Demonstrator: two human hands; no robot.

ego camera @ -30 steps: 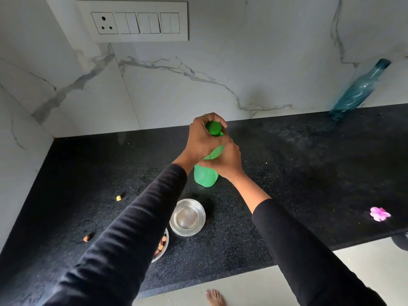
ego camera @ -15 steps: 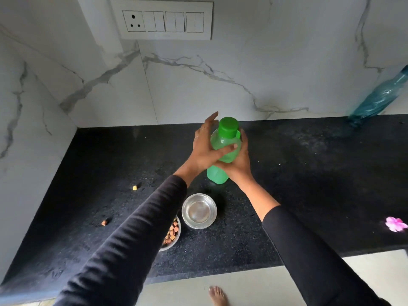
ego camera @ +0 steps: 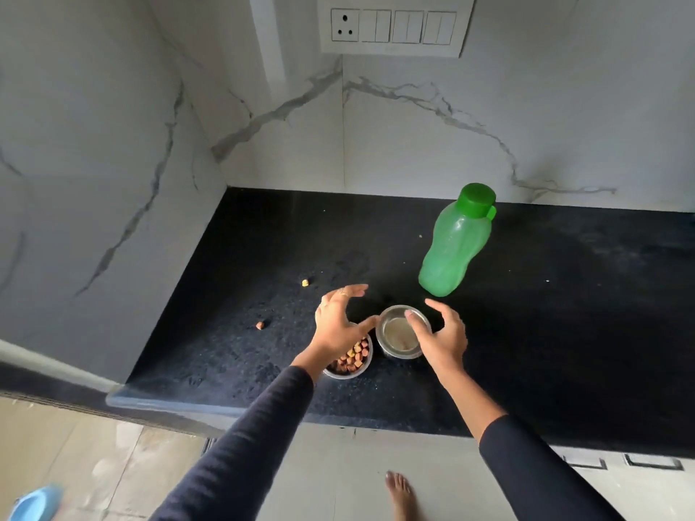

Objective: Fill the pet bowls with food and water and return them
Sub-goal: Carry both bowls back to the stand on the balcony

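A black speckled surface (ego camera: 564, 332) runs into a corner of white marble-veined wall, with one switch panel (ego camera: 395, 28) mounted above. Pale floor tiles lie below its front edge. Two steel bowls sit side by side near the front edge: the food bowl (ego camera: 353, 361) holds kibble, the water bowl (ego camera: 399, 334) holds liquid. One capped green bottle (ego camera: 457, 242) stands upright behind them, toward the back edge. Two stray kibble pieces (ego camera: 305, 282) lie toward the left edge. The left hand (ego camera: 338, 325) hovers open over the food bowl; the right hand (ego camera: 440, 332) is open, fingers spread around the water bowl's rim.
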